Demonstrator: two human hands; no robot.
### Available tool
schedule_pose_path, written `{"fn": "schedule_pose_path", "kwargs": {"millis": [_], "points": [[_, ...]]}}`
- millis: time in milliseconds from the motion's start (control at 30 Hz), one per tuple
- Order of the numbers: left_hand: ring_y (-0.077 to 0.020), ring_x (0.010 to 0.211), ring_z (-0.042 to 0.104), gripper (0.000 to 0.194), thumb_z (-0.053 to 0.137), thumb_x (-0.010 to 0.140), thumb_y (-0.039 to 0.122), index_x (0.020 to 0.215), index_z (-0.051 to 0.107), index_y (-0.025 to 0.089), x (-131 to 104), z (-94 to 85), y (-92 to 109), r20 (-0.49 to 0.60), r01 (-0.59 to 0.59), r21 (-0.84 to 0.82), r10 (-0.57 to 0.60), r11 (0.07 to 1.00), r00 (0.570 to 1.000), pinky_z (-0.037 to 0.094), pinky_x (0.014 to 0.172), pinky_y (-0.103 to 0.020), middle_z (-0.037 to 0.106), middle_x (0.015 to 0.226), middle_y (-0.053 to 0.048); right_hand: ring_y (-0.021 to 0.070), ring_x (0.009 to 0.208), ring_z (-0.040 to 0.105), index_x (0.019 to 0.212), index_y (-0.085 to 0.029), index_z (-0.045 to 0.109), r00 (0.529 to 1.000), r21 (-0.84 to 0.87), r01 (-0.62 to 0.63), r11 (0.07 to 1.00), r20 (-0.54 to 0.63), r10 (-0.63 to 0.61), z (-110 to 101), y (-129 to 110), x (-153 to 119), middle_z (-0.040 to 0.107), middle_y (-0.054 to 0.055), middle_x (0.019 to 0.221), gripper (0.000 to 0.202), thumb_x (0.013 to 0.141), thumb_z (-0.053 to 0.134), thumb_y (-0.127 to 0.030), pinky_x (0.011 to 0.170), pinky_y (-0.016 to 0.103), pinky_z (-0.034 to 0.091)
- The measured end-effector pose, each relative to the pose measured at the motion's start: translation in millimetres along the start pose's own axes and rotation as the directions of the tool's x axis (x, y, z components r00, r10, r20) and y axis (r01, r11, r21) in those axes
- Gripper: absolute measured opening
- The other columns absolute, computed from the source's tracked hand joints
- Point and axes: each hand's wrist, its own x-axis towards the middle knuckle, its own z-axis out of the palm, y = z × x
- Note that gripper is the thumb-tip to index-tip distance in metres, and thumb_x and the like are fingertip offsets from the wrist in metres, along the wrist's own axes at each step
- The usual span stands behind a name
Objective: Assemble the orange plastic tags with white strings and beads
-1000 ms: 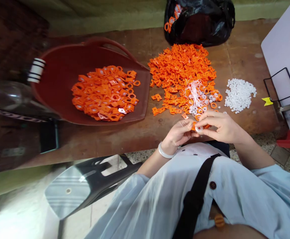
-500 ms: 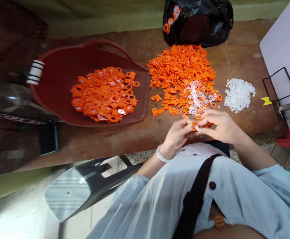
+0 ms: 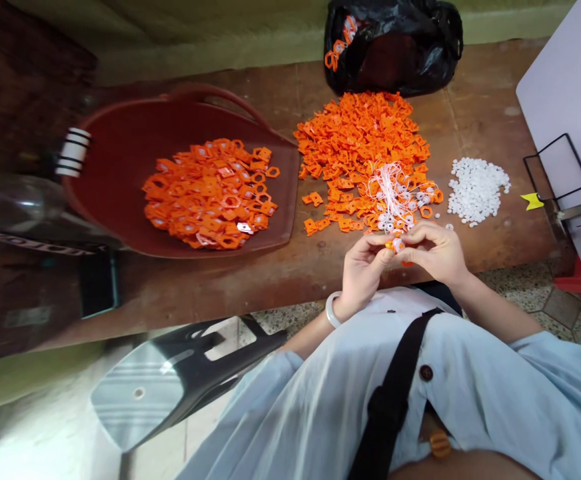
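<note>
At the near edge of the counter (image 3: 250,293), a person's left hand (image 3: 363,270) and right hand (image 3: 435,253) meet fingertip to fingertip, both closed in a pinch grip on one small orange piece (image 3: 397,245) with a white part set against it. The piece is held just above the counter's edge, in front of the person's pale blue shirt (image 3: 470,393); a pale bangle (image 3: 331,311) sits on the left wrist.

By the look of it the step in hand is the fitting of a white part into an orange one, and the two seem only partly joined. The next move would call for steady pressure between thumbs and forefingers with the parts kept square, since such small pieces could easily slip out of the pinch.

Just beyond the hands lies a tangle of white strings (image 3: 393,190) on the near side of a large loose heap of orange pieces (image 3: 360,140). To its right, apart from it, is a smaller heap of white caps (image 3: 476,189). To the left a dark red basin (image 3: 120,147) holds more orange pieces (image 3: 210,193), many showing white in the middle. A black plastic bag (image 3: 395,47) with a few orange pieces at its mouth stands at the far side, a white board (image 3: 570,87) at the right, and a dark stool (image 3: 180,373) below the counter.
</note>
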Motion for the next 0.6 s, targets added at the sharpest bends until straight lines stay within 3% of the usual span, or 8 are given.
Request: {"fn": "schedule_pose_path", "kwargs": {"millis": [100, 200, 300, 400, 500, 600], "points": [[-0.0192, 0.095, 0.063, 0.026, 0.086, 0.063, 0.039, 0.078, 0.071, 0.024, -2, 1.1, -8, -0.049, -0.134, 0.105, 0.140, 0.985, 0.989, 0.047, 0.091, -0.034, 0.070, 0.086, -0.002, 0.0141, 0.068, 0.062, 0.064, -0.022, 0.063, 0.990, 0.208, -0.089, 0.974, -0.093, 0.111, 13, 9, -9, 0.065, -0.001, 0.070, 0.037, 0.063, 0.082, -0.055, 0.066, 0.031, 0.054], [-0.0231, 0.106, 0.058, 0.021, 0.087, 0.061, 0.022, 0.072, 0.069, 0.024, -3, -3.3, -12, -0.054, -0.194, 0.260, 0.215, 0.946, 0.975, 0.045, 0.095, -0.037, 0.069, 0.090, -0.003, 0.0119, 0.062, 0.060, 0.065, -0.023, 0.062, 0.970, 0.371, -0.165, 0.914, -0.106, 0.218, 22, 12, -16, 0.067, -0.001, 0.073, 0.039, 0.062, 0.081, -0.057, 0.061, 0.028, 0.054], [-0.0262, 0.111, 0.054, 0.026, 0.088, 0.056, 0.014, 0.068, 0.068, 0.024, -1, -9.0, -14, -0.017, -0.226, 0.395, 0.253, 0.891, 0.967, 0.044, 0.096, -0.039, 0.070, 0.095, -0.005, 0.0102, 0.058, 0.059, 0.063, -0.021, 0.060, 0.945, 0.500, -0.278, 0.820, -0.011, 0.327, 23, 13, -17, 0.067, -0.002, 0.072, 0.041, 0.057, 0.084, -0.054, 0.056, 0.025, 0.053], [-0.0263, 0.107, 0.055, 0.027, 0.090, 0.053, 0.018, 0.068, 0.069, 0.025, 4, -10.5, -18, 0.017, -0.240, 0.435, 0.258, 0.868, 0.966, 0.043, 0.097, -0.040, 0.070, 0.096, -0.005, 0.0097, 0.059, 0.060, 0.064, -0.020, 0.059, 0.910, 0.561, -0.388, 0.731, 0.110, 0.399, 18, 21, -12, 0.065, -0.004, 0.067, 0.043, 0.054, 0.087, -0.052, 0.057, 0.024, 0.053], [-0.0215, 0.097, 0.058, 0.023, 0.087, 0.060, 0.028, 0.072, 0.068, 0.023, 13, -9.8, -25, -0.033, -0.140, 0.298, 0.156, 0.944, 0.987, 0.046, 0.091, -0.035, 0.069, 0.090, -0.004, 0.0099, 0.058, 0.060, 0.064, -0.020, 0.060, 0.894, 0.525, -0.423, 0.738, 0.112, 0.433, 11, 36, -7, 0.065, -0.004, 0.064, 0.042, 0.058, 0.084, -0.053, 0.059, 0.025, 0.053], [-0.0125, 0.072, 0.057, 0.027, 0.084, 0.066, 0.036, 0.070, 0.063, 0.019, 24, -12.1, -32, -0.012, 0.101, -0.043, -0.102, 0.994, 0.995, 0.047, 0.072, -0.026, 0.064, 0.075, 0.000, 0.0126, 0.068, 0.064, 0.069, -0.020, 0.067, 0.920, 0.386, -0.358, 0.850, -0.007, 0.391, 4, 48, -4, 0.069, -0.001, 0.072, 0.036, 0.061, 0.083, -0.051, 0.070, 0.028, 0.055]]}}
